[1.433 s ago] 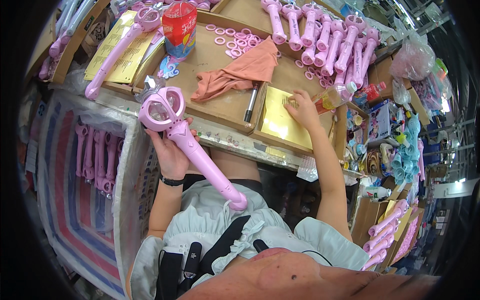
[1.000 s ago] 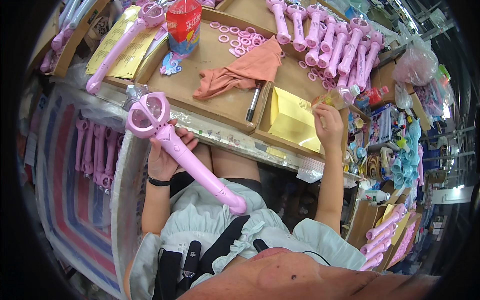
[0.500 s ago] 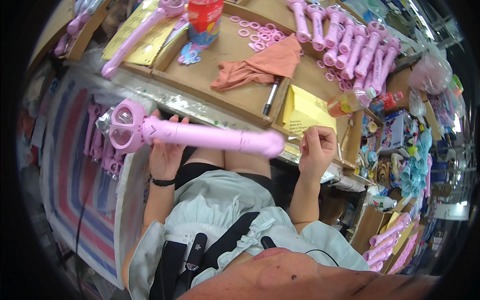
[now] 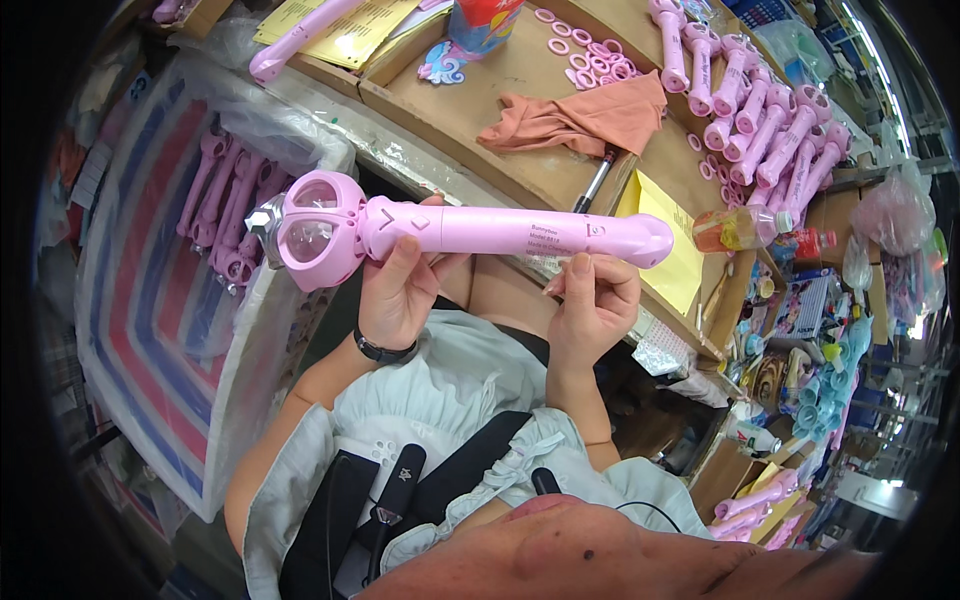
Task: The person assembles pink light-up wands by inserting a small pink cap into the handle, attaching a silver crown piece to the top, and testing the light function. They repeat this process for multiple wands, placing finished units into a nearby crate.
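Observation:
A pink toy wand (image 4: 480,232) lies crosswise before me, its round head with clear windows and a silver faceted tip to the left. My left hand (image 4: 397,298) grips it just below the head, thumb on the near side. Small dark print on a clear label (image 4: 548,240) shows against the handle's right part. My right hand (image 4: 597,305) is closed in a pinch at the label's lower right corner, close against the handle. Whether the label is stuck down or only held over the handle, I cannot tell.
Several pink wands (image 4: 765,125) lie at the far right, beside pink rings (image 4: 600,65). An orange cloth (image 4: 580,115), a marker (image 4: 595,180) and a yellow label sheet (image 4: 665,230) rest in the cardboard tray. On the left, a striped lined box (image 4: 150,300) holds more wands.
My right hand has brought the clear label leftward from above the yellow sheet to the wand's handle. The wand has shifted right in my left hand, and the view has moved slightly.

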Demonstrator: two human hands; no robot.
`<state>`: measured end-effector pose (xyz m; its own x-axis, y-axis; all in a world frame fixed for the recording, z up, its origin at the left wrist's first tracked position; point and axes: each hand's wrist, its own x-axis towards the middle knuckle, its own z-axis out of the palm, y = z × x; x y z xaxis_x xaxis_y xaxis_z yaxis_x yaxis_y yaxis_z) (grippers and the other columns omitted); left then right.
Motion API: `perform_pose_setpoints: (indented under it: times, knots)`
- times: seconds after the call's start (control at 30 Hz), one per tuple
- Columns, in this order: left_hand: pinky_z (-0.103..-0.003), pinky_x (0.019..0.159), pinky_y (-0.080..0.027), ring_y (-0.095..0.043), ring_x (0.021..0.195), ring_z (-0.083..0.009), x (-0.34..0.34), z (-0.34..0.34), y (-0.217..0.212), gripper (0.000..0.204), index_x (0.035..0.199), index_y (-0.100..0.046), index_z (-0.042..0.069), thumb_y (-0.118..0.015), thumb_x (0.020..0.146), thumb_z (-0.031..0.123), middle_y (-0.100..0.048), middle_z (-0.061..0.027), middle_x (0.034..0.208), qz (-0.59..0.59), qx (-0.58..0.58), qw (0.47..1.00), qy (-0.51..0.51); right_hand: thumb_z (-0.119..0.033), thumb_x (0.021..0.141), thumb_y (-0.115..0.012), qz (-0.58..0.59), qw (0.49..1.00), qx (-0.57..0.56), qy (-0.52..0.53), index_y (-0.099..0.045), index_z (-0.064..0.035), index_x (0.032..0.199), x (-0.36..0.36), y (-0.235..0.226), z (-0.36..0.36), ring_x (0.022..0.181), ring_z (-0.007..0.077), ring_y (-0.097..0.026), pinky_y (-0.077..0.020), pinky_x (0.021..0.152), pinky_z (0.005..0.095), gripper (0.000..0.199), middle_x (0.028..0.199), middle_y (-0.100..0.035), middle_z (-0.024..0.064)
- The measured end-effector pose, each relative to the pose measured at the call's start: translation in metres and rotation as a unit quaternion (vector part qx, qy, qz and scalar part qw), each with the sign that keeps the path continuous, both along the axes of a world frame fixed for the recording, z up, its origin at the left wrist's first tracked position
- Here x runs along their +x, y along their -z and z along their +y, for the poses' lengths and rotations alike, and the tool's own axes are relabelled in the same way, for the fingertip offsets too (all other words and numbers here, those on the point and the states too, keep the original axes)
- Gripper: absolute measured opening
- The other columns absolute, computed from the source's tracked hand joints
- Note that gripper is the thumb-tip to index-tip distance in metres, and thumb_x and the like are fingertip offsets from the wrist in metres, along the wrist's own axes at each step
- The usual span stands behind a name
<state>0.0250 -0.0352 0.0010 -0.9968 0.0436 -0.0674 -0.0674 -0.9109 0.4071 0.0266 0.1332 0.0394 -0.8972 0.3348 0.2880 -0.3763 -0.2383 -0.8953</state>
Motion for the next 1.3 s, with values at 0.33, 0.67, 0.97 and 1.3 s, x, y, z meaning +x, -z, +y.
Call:
perform_pose_setpoints:
  times: [0.33, 0.67, 0.97, 1.3]
  knots:
    - [-0.049, 0.107, -0.03, -0.037, 0.127, -0.0382, -0.0003, -0.0032, -0.0086, 0.047, 0.124, -0.034, 0.009, -0.049, 0.083, -0.008, -0.043, -0.0161, 0.131, 0.128, -0.045, 0.991, -0.016, -0.003, 0.085, -0.063, -0.042, 0.998, 0.043, 0.029, -0.052, -0.0012, 0.086, 0.0026, -0.0078, -0.0022, 0.054, 0.0093, -0.051, -0.0438, 0.05, 0.0206, 0.011, 0.075, -0.06, 0.0097]
    - [-0.051, 0.107, -0.029, -0.037, 0.128, -0.0388, 0.0012, -0.0015, -0.009, 0.047, 0.124, -0.034, 0.01, -0.049, 0.083, -0.008, -0.044, -0.0169, 0.13, 0.113, -0.045, 0.992, -0.019, -0.003, 0.085, -0.063, -0.035, 0.997, 0.058, 0.036, -0.052, -0.0013, 0.086, 0.0029, -0.0038, -0.0036, 0.058, 0.009, -0.052, -0.0449, 0.051, 0.021, 0.011, 0.079, -0.06, 0.0097]
    - [-0.05, 0.107, -0.029, -0.037, 0.127, -0.0385, 0.0006, -0.0016, -0.0098, 0.047, 0.124, -0.035, 0.01, -0.049, 0.083, -0.008, -0.044, -0.0174, 0.13, 0.105, -0.046, 0.993, -0.018, -0.003, 0.084, -0.063, -0.032, 0.997, 0.066, 0.037, -0.052, -0.001, 0.087, 0.0017, -0.001, -0.0035, 0.058, 0.0085, -0.052, -0.0446, 0.051, 0.0202, 0.012, 0.079, -0.061, 0.0095]
    - [-0.05, 0.107, -0.029, -0.037, 0.127, -0.0384, 0.0005, -0.0022, -0.0093, 0.047, 0.124, -0.035, 0.01, -0.048, 0.083, -0.009, -0.044, -0.0181, 0.129, 0.106, -0.04, 0.993, -0.017, -0.002, 0.084, -0.063, -0.029, 0.996, 0.074, 0.041, -0.052, -0.0007, 0.086, 0.001, 0.001, -0.0035, 0.057, 0.0088, -0.052, -0.044, 0.052, 0.0198, 0.012, 0.078, -0.061, 0.0097]
